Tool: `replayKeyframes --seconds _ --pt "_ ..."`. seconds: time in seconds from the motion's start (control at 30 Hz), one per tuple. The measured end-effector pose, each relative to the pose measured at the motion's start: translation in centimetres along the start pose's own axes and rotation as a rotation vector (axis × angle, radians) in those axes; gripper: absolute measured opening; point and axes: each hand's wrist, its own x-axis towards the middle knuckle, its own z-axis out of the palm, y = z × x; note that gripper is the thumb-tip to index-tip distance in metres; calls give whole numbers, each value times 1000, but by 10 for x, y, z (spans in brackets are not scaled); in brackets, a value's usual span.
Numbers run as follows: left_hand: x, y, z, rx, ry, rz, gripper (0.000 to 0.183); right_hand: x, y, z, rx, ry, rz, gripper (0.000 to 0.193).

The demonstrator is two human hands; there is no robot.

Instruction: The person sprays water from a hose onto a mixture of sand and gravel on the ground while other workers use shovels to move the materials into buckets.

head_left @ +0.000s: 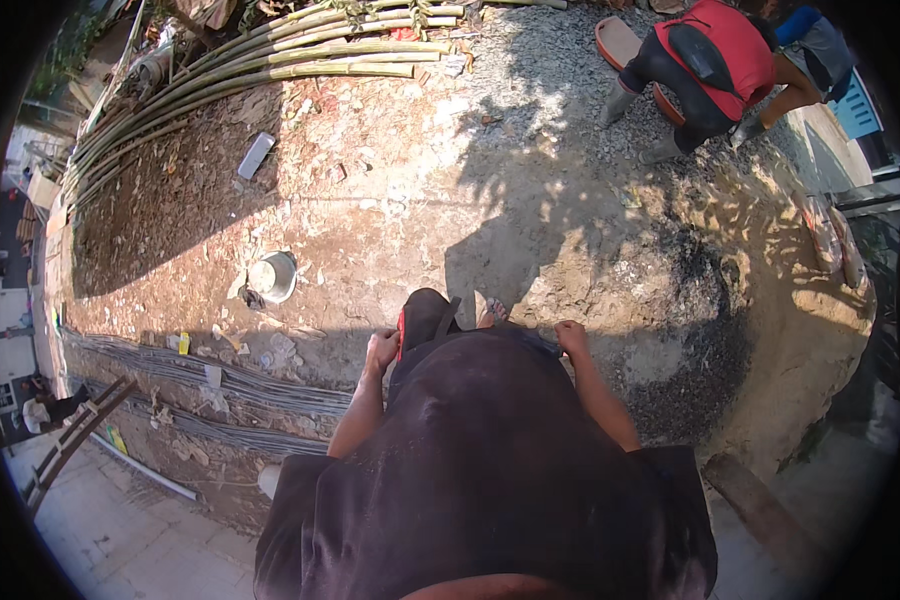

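My left hand (382, 350) is closed at the outer side of my dark trousers (425, 318), its fingers against a red stripe on the cloth. On the other side, my right hand (572, 338) is curled closed, with a dark edge of the same trousers drawn out to its fingers. My left knee is raised in front of me. A bare foot (493, 312) shows on the dirt between the hands. My dark shirt (470, 450) hides the waist and most of the legs.
A pale bucket (273, 277) stands ahead on the left. Long bamboo poles (320, 70) lie at the far left, and bundled metal rods (220, 385) lie nearer. At the far right a person in red (715, 60) bends over gravel (530, 100) beside another person. Dark gravel (685, 370) is heaped right.
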Motion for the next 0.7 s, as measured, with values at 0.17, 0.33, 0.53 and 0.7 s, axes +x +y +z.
replayKeyframes --seconds 0.17,0.33,0.53,0.7 --pt "36 49 -19 -251 188 -20 42 64 -199 -95 321 -4 -96 29" --pt "129 5 -45 465 -70 152 62 147 -278 -114 580 18 -6 30" --pt "224 99 -135 34 33 -105 52 131 -291 -50 676 107 359 27" --pt "307 184 -218 -237 120 -101 49 104 -315 -5 264 -141 220 25"
